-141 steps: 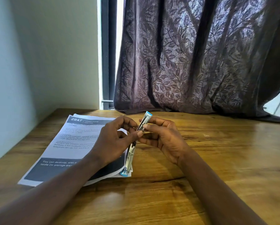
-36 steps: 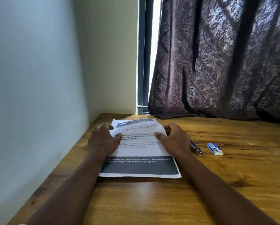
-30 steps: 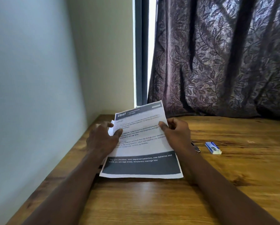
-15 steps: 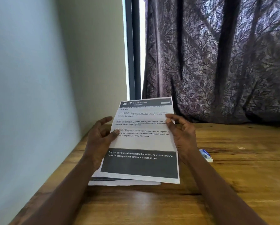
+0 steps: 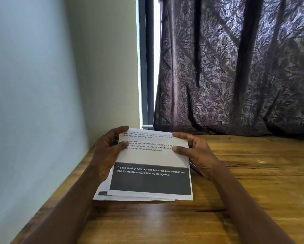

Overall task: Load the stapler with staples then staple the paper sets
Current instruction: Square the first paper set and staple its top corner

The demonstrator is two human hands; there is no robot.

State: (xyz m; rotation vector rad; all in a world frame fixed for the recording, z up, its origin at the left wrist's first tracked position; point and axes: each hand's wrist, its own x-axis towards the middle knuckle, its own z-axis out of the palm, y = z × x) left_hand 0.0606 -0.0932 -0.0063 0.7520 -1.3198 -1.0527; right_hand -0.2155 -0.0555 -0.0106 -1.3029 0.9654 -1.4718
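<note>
Gripping the paper set (image 5: 153, 155) by its sides, left hand (image 5: 107, 152) and right hand (image 5: 198, 155) keep its length pointing curtainward.

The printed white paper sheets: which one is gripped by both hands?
The top printed white sheet with the dark band, pinched at its sides by the left hand and right hand. The other sheets lie beneath, only their edges showing.

- The desk (image 5: 253, 199) is wood with a visible grain and a soft sheen.
- The paper sheets (image 5: 153, 155) are matt white paper, with a printed dark grey band.
- The curtain (image 5: 235, 67) is dark woven cloth, with a slightly shiny leaf pattern.
- The wall (image 5: 33, 85) looks smooth, matt, painted.
</note>
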